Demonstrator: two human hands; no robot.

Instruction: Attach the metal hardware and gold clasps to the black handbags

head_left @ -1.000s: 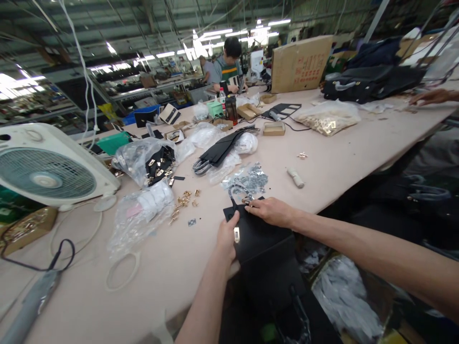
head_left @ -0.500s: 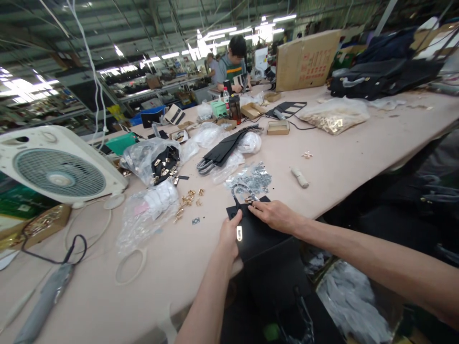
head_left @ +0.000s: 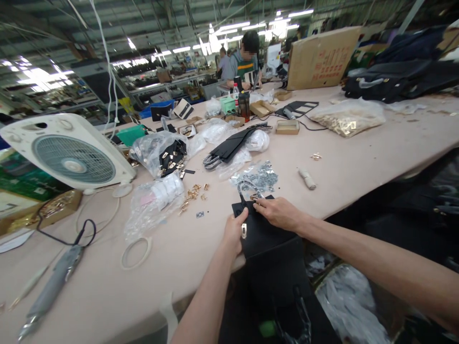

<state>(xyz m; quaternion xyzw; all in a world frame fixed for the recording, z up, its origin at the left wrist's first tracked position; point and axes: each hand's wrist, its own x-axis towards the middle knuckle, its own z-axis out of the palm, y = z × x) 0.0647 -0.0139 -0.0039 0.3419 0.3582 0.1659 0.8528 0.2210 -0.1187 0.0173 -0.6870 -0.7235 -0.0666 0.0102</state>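
Note:
A black bag panel [head_left: 272, 239] with a wrapped loop handle [head_left: 247, 184] hangs over the table's near edge. My left hand [head_left: 234, 231] grips its left edge, thumb on top near the foot of the handle. Beside that thumb a gold-coloured metal plate [head_left: 244, 231] shows on the panel. My right hand [head_left: 278, 212] pinches a small gold-coloured clasp piece [head_left: 254, 198] against the panel's top edge, by the other foot of the handle. The fingertips partly hide this piece. Just beyond the handle, flat grey metal plates [head_left: 263, 176] lie in a heap.
Left on the table [head_left: 201, 248] are loose gold fittings [head_left: 193, 192], a tape roll [head_left: 136, 253], an electric screwdriver [head_left: 53, 286] and a fan [head_left: 71, 157]. Stacked black panels [head_left: 233, 145] and a rolled cloth [head_left: 307, 178] lie further off. A co-worker [head_left: 247, 59] stands at the far end.
The view has turned slightly left, so everything sits further right. Both hands keep their hold on the panel and the clasp piece, which appear nearly unchanged.

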